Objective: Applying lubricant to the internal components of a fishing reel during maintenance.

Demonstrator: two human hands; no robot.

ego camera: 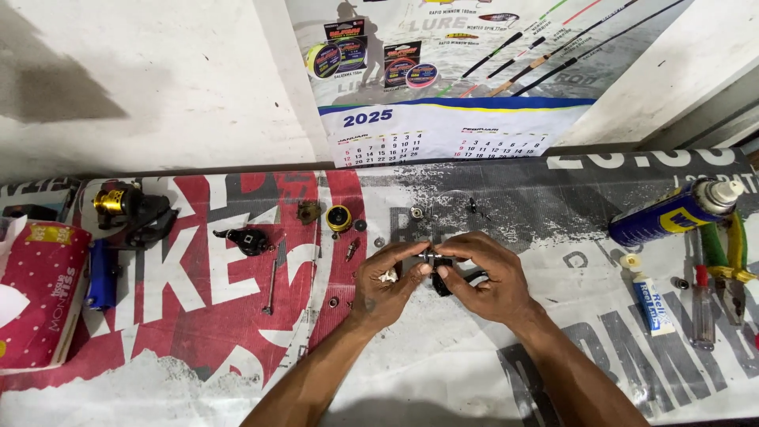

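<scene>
My left hand (pixel 385 281) and my right hand (pixel 484 277) meet over the middle of the bench, both pinching a small black and silver reel part (pixel 434 260) between the fingertips. A scrap of white tissue (pixel 387 276) is tucked in my left palm. A dark piece under my right fingers is mostly hidden. Loose parts lie just left of my hands: a gold spool (pixel 339 218), a brass piece (pixel 308 211), a black handle (pixel 247 239), a thin shaft (pixel 273 286) and several small screws and washers.
A printed banner (pixel 198 316) covers the bench. At the left are a black and gold reel (pixel 126 207), a blue lighter-like object (pixel 101 274) and a red tissue pack (pixel 39 292). At the right lie a blue spray can (pixel 672 212), a small tube (pixel 652 304), a screwdriver (pixel 702 304) and pliers (pixel 731 265). A calendar poster (pixel 443 79) hangs on the wall.
</scene>
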